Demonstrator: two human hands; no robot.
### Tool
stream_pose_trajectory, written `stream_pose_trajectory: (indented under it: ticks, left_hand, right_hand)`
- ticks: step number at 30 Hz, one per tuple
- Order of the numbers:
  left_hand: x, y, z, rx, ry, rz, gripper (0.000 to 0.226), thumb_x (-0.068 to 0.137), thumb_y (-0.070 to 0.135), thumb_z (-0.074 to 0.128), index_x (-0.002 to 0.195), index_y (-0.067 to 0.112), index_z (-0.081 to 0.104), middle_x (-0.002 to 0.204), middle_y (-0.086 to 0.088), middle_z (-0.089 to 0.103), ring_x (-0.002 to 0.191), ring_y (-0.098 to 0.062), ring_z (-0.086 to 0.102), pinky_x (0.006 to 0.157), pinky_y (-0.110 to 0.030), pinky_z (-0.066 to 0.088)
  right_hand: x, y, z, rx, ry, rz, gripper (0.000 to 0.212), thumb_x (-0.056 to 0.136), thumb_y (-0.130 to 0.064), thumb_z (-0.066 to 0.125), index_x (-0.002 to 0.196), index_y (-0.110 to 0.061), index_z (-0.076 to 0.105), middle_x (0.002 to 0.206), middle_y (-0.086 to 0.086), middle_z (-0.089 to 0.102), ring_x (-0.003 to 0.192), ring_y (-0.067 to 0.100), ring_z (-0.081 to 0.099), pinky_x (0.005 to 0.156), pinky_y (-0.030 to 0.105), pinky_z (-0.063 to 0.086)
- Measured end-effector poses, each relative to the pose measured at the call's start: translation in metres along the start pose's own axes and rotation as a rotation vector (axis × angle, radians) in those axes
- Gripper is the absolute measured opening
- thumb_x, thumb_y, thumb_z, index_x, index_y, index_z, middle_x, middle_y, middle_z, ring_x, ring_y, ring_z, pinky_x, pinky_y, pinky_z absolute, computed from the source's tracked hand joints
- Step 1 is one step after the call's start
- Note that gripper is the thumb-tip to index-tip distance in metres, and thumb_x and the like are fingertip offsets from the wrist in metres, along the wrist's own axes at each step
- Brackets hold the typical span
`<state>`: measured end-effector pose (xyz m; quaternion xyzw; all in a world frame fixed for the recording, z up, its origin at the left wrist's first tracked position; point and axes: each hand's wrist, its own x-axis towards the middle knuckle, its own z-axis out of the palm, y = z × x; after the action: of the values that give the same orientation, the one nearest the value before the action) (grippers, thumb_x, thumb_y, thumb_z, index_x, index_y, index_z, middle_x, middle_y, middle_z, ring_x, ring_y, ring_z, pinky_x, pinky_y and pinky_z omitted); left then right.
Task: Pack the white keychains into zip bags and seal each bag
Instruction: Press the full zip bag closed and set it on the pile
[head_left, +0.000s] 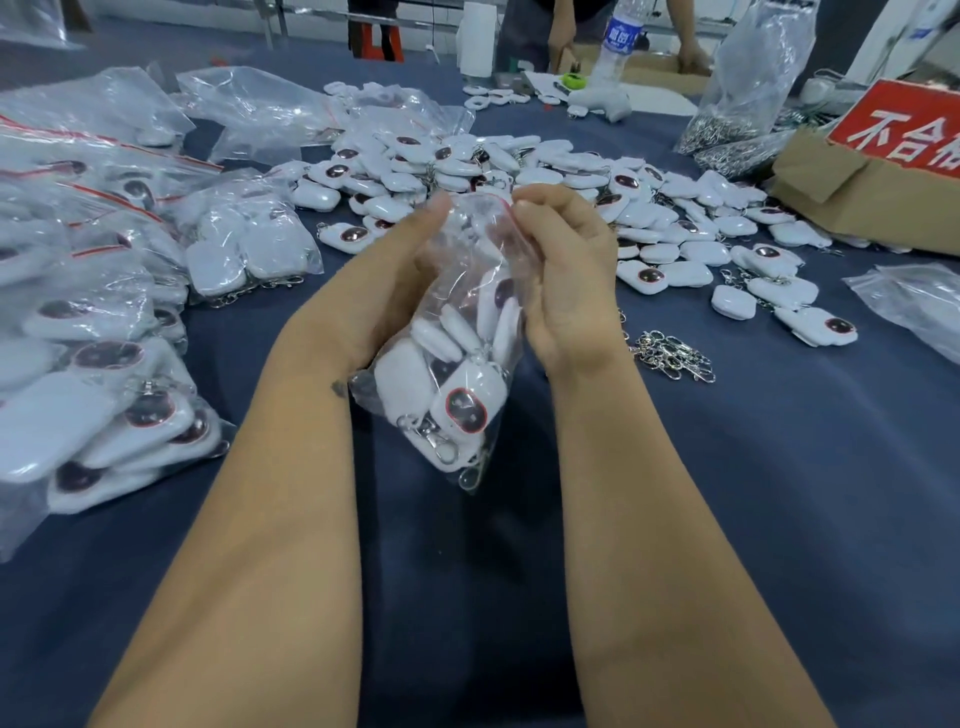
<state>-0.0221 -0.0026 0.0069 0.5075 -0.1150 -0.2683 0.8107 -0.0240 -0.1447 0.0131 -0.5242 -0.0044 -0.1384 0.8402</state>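
Two hands hold one clear plastic zip bag with a red seal strip (457, 312) above the near middle of the dark blue cloth worktop (753, 493). Our left hand (400, 270) grips the bag's upper left side, fingers curled round the film; our right hand (566, 275) pinches the red strip at the mouth between thumb and fingertips. Several white rounded plastic keychains with dark oval windows (467, 395) sit low in the bag, metal rings at the bottom.

Step in hand, as we judge it: sealing. To do it well we should keep the load hanging low, line up both strip halves, then press along the strip from one end to the other. Risk: trapped film or a ring in the track.

Loose white keychains (519, 171) lie toward the far middle; filled bags (104, 312) along the left edge.
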Motion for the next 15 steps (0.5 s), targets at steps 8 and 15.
stream_pose_trajectory:
  ticks: [8, 15]
  left_hand:
    - [0.015, 0.000, -0.011, 0.145, 0.351, 0.193, 0.020, 0.098, 0.017, 0.057, 0.086, 0.012, 0.073, 0.081, -0.005, 0.075, 0.069, -0.017, 0.072, 0.060, -0.026, 0.056]
    - [0.014, 0.001, -0.014, -0.210, 0.190, 0.271, 0.035, 0.103, 0.037, 0.043, 0.117, 0.017, 0.068, 0.116, -0.019, 0.070, 0.107, -0.032, 0.069, 0.086, -0.042, 0.058]
  right_hand:
    - [0.004, 0.008, 0.003, -0.055, 0.208, 0.018, 0.016, 0.089, -0.004, 0.066, 0.102, -0.011, 0.061, 0.103, 0.010, 0.061, 0.096, 0.022, 0.057, 0.099, 0.041, 0.048]
    - [0.000, 0.016, 0.013, -0.238, 0.184, 0.169, 0.040, 0.091, -0.038, 0.067, 0.092, 0.002, 0.072, 0.099, 0.025, 0.069, 0.087, 0.032, 0.061, 0.098, 0.060, 0.049]
